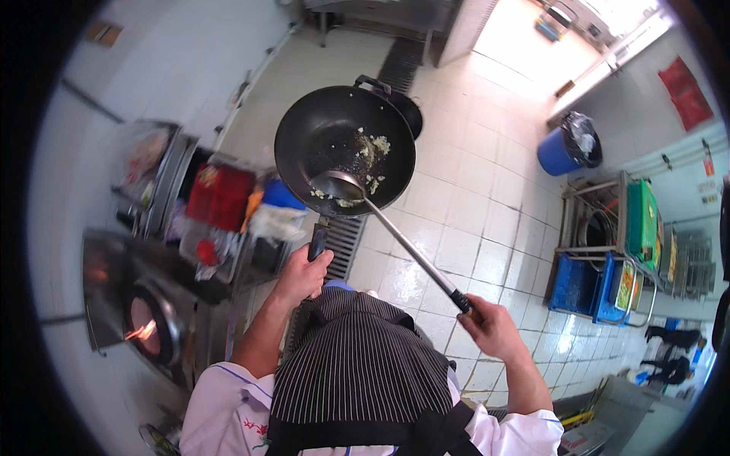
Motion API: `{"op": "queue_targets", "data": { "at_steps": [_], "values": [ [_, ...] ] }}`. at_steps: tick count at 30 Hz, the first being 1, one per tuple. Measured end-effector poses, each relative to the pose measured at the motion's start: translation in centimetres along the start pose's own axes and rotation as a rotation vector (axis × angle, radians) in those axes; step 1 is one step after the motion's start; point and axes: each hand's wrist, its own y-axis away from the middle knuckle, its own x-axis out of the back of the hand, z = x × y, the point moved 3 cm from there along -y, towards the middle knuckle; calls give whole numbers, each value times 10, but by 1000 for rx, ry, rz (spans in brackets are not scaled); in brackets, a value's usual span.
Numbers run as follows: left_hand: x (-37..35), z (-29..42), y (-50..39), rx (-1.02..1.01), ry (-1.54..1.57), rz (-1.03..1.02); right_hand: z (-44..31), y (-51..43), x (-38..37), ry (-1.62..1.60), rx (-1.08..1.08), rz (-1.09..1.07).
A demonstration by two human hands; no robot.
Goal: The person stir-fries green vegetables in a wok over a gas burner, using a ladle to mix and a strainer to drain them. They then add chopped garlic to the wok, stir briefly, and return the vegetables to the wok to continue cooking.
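Note:
My left hand (306, 272) grips the black handle of a dark wok (319, 122), which is held out over the tiled floor. A small second handle sticks out at the wok's far rim. Bits of pale chopped food (381, 145), perhaps garlic, cling to the inside, mostly on its right and near sides. My right hand (493, 328) is closed around the dark grip of a long metal ladle (410, 249). The ladle's bowl lies inside the wok near its front edge, with pale bits around it.
At left, a flame burns in a wok stove (149, 328); beside it a counter carries a red basket (221, 196). A blue bin (556, 153) and a rack with a green crate (641, 219) stand at right. A drain grate (345, 248) crosses the wet floor. Two people are far right.

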Motion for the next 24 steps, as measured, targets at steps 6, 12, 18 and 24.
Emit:
{"op": "queue_targets", "data": {
  "at_steps": [6, 12, 18, 24],
  "values": [
    [-138, 54, -168, 82, -129, -234, 125, -133, 121, -70, -146, 372],
    [-298, 139, -358, 165, -298, -453, 200, -234, 235, -270, -289, 265],
    [-446, 250, -505, 181, -446, -551, 242, -234, 405, -164, -494, 395],
    [-583, 358, -662, 147, -612, -607, 339, -409, 541, -100, -373, 737]
  ]
}}
